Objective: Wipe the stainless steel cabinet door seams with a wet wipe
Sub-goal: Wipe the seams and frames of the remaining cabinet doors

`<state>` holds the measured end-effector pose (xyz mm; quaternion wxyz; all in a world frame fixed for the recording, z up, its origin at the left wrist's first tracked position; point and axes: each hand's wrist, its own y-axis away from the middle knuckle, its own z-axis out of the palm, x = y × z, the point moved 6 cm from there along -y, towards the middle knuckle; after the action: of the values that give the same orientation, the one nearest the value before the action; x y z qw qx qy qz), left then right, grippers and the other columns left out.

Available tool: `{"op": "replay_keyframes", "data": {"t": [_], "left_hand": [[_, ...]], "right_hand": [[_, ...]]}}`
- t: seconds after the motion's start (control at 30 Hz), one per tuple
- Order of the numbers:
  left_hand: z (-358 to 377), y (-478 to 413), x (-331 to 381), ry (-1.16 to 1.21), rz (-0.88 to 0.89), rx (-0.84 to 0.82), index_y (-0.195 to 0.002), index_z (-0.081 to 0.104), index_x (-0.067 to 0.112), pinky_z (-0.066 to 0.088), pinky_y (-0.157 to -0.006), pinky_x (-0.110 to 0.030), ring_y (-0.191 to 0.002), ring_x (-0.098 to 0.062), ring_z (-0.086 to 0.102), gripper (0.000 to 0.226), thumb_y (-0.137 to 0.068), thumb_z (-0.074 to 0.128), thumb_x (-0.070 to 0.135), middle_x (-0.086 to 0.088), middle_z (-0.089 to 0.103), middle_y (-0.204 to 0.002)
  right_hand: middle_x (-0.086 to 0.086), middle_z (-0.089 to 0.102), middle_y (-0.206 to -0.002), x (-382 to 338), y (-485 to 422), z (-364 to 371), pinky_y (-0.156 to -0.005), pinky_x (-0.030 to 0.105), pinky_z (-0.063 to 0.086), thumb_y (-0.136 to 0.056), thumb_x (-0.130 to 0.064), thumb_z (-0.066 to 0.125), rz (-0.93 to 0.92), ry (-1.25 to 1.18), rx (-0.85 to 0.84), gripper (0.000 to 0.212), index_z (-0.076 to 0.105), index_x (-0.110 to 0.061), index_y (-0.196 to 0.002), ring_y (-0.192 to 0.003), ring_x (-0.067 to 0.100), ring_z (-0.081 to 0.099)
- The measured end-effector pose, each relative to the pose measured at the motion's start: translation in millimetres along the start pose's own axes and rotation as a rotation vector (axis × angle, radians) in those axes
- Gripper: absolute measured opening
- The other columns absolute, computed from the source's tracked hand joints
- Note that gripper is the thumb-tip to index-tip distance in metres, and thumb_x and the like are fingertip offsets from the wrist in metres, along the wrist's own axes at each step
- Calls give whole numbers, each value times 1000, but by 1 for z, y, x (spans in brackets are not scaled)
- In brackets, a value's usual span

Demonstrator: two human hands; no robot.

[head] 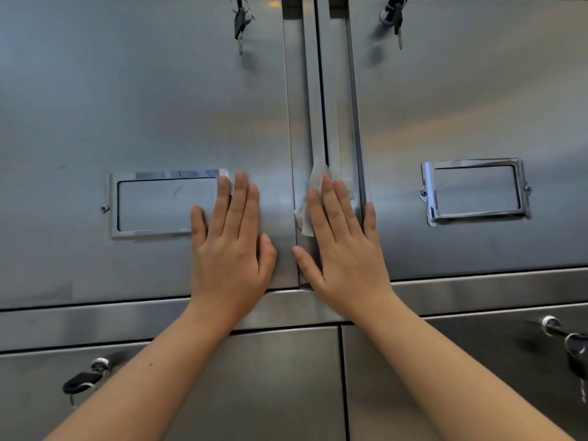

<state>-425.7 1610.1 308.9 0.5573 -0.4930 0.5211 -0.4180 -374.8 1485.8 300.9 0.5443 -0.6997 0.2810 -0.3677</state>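
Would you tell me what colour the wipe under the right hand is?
White; the wet wipe shows best in the head view, pressed on the seam.

The vertical seam [323,90] is unobstructed above the wet wipe [314,181]; left-door keys [241,23], right-door keys [394,17], left label frame [114,203] and right label frame [428,190] project alongside.

Only the person's two arms show, the left hand [232,249] and the right hand [343,253] both bare, with long, slim fingers [237,202] and plain nails [326,179] that are trimmed short. The left forearm [171,374] and the right forearm [445,377] are bare as well, from the wrist as far as they can be seen. A small dark spot [150,364] marks the left forearm partway along its upper side.
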Motion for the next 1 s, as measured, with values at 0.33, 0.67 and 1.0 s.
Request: {"op": "replay_keyframes", "data": {"t": [0.33,0.67,1.0], "left_hand": [[3,20,20,4,60,-44,-142,30,2,13,-110,-50,-138,-28,24,60,-87,32,25,-14,26,-149],[5,20,19,-21,63,-33,-141,31,1,13,-110,-50,-137,-29,26,60,-87,33,26,-15,28,-149],[5,20,20,-25,74,-44,-143,28,2,10,-111,-50,-138,-29,22,60,-88,32,26,-15,25,-150]], "right_hand": [[14,25,-151,-7,59,1,-111,52,14,-90,-44,36,-19,-5,-22,65,29,-7,-143,-140,23,19],[13,20,-152,5,12,-3,-110,52,6,-91,-46,29,-13,36,-44,64,26,-11,-144,-141,28,16],[18,24,-150,-1,41,-3,-109,53,9,-92,-50,33,-91,125,-63,60,36,-18,-142,-139,34,23]]}}
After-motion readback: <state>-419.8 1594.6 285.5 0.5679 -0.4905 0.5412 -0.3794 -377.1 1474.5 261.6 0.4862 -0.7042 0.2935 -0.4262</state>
